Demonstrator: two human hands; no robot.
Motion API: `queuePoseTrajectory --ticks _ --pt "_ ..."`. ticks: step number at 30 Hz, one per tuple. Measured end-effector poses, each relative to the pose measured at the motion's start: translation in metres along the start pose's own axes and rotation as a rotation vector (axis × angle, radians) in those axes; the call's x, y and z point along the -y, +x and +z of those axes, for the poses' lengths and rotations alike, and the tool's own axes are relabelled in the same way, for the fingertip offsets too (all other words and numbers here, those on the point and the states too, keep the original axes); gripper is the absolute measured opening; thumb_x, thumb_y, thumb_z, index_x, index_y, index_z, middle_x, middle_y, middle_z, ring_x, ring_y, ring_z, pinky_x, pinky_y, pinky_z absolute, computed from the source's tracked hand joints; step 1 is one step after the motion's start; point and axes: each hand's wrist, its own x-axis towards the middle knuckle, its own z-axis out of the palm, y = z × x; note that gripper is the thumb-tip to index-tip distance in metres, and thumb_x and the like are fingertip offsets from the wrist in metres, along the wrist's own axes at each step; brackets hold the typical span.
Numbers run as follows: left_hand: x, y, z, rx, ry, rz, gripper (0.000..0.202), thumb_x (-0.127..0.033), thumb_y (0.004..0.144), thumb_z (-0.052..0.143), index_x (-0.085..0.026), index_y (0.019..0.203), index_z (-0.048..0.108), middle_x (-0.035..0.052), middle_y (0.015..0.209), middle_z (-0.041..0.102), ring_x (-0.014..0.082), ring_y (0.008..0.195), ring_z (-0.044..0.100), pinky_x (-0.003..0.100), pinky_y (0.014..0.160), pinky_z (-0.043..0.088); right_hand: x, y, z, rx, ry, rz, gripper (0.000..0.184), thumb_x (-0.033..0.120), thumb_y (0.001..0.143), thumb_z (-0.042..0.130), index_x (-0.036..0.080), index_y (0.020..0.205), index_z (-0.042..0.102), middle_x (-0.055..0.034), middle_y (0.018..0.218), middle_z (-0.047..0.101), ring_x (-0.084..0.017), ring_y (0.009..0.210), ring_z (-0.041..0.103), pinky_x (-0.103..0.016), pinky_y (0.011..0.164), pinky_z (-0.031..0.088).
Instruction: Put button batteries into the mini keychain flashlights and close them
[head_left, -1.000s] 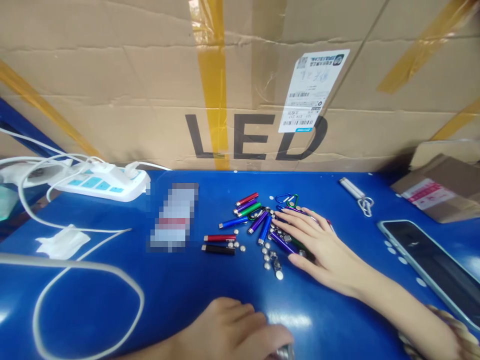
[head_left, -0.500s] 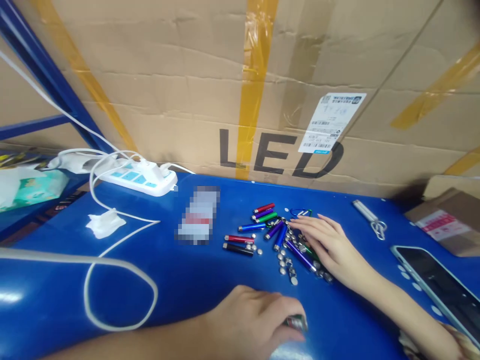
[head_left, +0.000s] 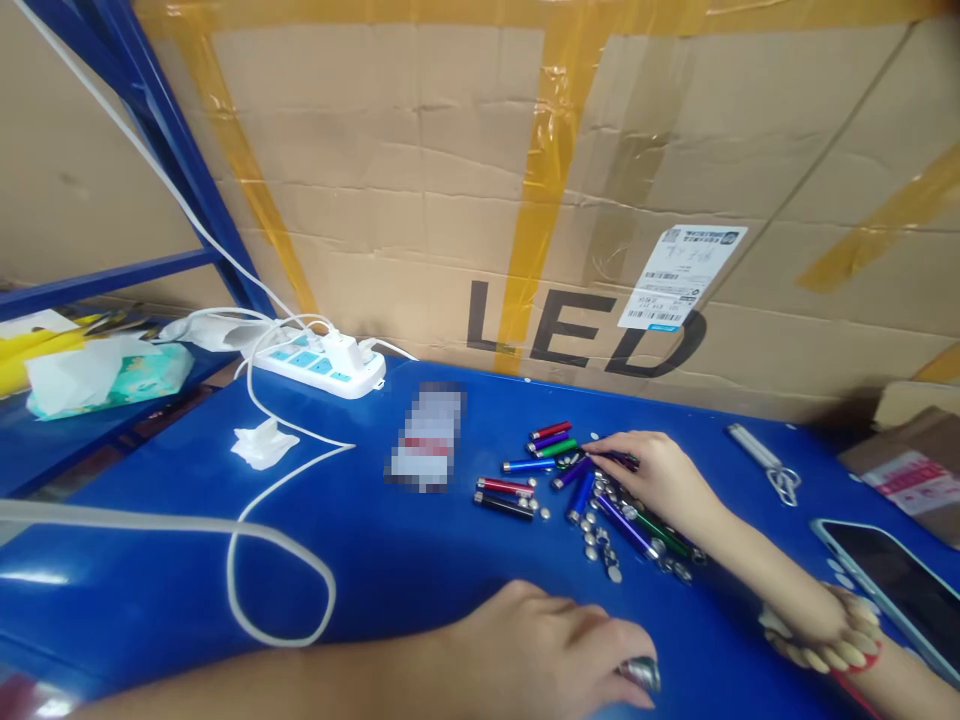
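At the middle of the blue table, the tubes lie in a loose cluster: red, purple, green, blue and black. Button cells lie among them and along the near side. The right hand is over the far right part of the cluster, fingers extended and fingertips drawn together near the green tube; whether they grip a part cannot be told. A beaded bracelet encircles the right wrist.

Nearer the front edge of view, the left hand is curled around a metal piece. One shiny end projects between thumb and forefinger; the remainder is hidden. The left hand is well apart from the cluster.

Right of the cluster: a silver tube with clip and a phone. Left: a pixelated item, a crumpled tissue and a power strip. Behind: a carton marked LED.
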Motion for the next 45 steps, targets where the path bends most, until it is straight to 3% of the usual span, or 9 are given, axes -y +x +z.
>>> queuePoseTrajectory --ticks 17,20,23,26,31,36,41,45 --pt "0.006 0.003 0.001 0.041 -0.017 0.05 0.03 -0.036 0.099 0.027 -0.018 0.09 0.049 -0.0061 0.06 0.062 0.0066 0.047 0.059 0.018 0.047 0.041 0.004 -0.05 -0.02 -0.223 -0.011 -0.002 0.014 0.032 0.083 0.054 0.024 0.079 0.066 -0.0019 0.076 0.071 -0.02 0.072 0.065 -0.038 0.076 0.046" --pt "0.007 0.005 -0.001 0.045 -0.027 0.057 0.027 -0.035 0.098 0.03 -0.018 0.09 0.049 -0.0062 0.058 0.061 0.0072 0.045 0.058 0.018 0.046 0.041 0.017 -0.058 -0.03 -0.172 0.067 -0.062 0.009 0.03 0.081 0.058 0.025 0.078 0.066 -0.0006 0.074 0.07 -0.019 0.071 0.065 -0.035 0.072 0.047" --pt "0.006 0.007 -0.004 0.061 -0.051 0.024 0.025 -0.033 0.098 0.031 -0.017 0.09 0.049 -0.0055 0.06 0.063 0.0079 0.047 0.059 0.019 0.047 0.042 0.033 -0.065 -0.037 0.056 0.202 -0.149 0.01 0.021 0.082 0.056 0.025 0.081 0.065 0.0012 0.077 0.069 -0.015 0.074 0.063 -0.029 0.071 0.047" --pt "0.005 0.009 -0.008 0.097 -0.095 -0.05 0.024 -0.031 0.098 0.031 -0.018 0.091 0.049 -0.0047 0.065 0.066 0.0087 0.05 0.06 0.019 0.051 0.044 0.042 -0.068 -0.04 0.159 0.24 -0.206 0.016 0.018 0.087 0.051 0.024 0.086 0.065 0.0009 0.081 0.068 -0.012 0.075 0.062 -0.026 0.071 0.047" --pt "0.005 0.012 -0.012 0.107 -0.139 -0.119 0.019 -0.031 0.097 0.034 -0.019 0.094 0.048 -0.0038 0.068 0.067 0.0096 0.052 0.061 0.019 0.053 0.045 0.041 -0.07 -0.047 0.075 0.072 -0.271 0.033 0.021 0.096 0.034 0.023 0.094 0.067 -0.001 0.088 0.069 -0.013 0.078 0.063 -0.026 0.073 0.047" --pt "0.006 0.013 -0.012 0.105 -0.182 -0.128 0.012 -0.026 0.094 0.039 -0.018 0.094 0.048 -0.0035 0.066 0.066 0.0092 0.051 0.059 0.019 0.052 0.045 0.045 -0.075 -0.047 0.048 -0.053 -0.333 0.039 0.027 0.097 0.03 0.026 0.093 0.068 -0.0004 0.086 0.071 -0.015 0.076 0.064 -0.028 0.07 0.049" --pt "0.006 0.012 -0.011 0.138 -0.179 -0.134 0.009 -0.024 0.092 0.043 -0.018 0.09 0.049 -0.004 0.065 0.066 0.0096 0.051 0.059 0.02 0.053 0.046 0.054 -0.078 -0.039 0.017 -0.064 -0.342 0.048 0.011 0.095 0.023 0.025 0.087 0.068 0.0 0.083 0.071 -0.014 0.073 0.065 -0.028 0.068 0.05" --pt "0.006 0.011 -0.008 0.132 -0.154 -0.126 0.008 -0.023 0.09 0.045 -0.018 0.088 0.05 -0.0043 0.062 0.065 0.0093 0.048 0.058 0.02 0.05 0.043 0.053 -0.077 -0.039 0.03 -0.033 -0.381 0.044 0.011 0.093 0.025 0.024 0.094 0.067 -0.0008 0.087 0.072 -0.015 0.077 0.066 -0.028 0.071 0.053"
